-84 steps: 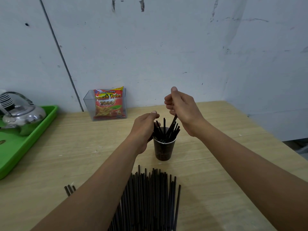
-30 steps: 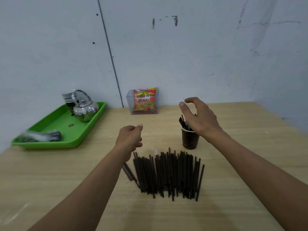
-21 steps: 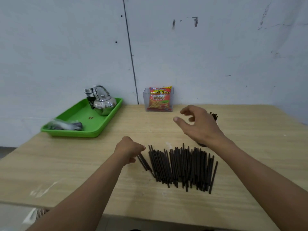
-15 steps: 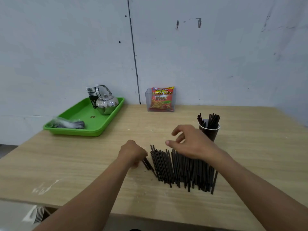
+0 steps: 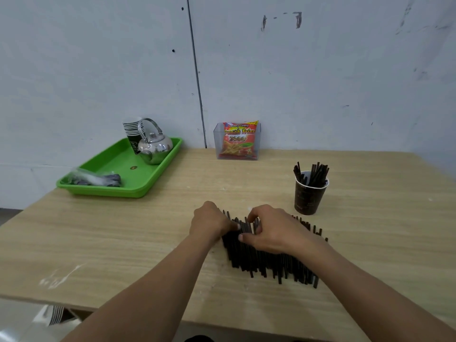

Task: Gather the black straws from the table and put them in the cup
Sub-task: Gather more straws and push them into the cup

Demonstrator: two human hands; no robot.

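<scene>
Head view: thin black straws (image 5: 269, 260) fanned flat, both hands' fingers (image 5: 249, 239) pinching some.

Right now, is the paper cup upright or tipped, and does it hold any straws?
Upright. The dark paper cup stands on its base on the table, with a bunch of black straws sticking out of its rim.

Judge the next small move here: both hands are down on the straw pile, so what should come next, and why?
Probably pinch a small bunch together and lift it. Both the left hand and right hand rest on the far end of the straws on the table, fingers curled among them, while the cup stands upright nearby, only partly filled.
</scene>
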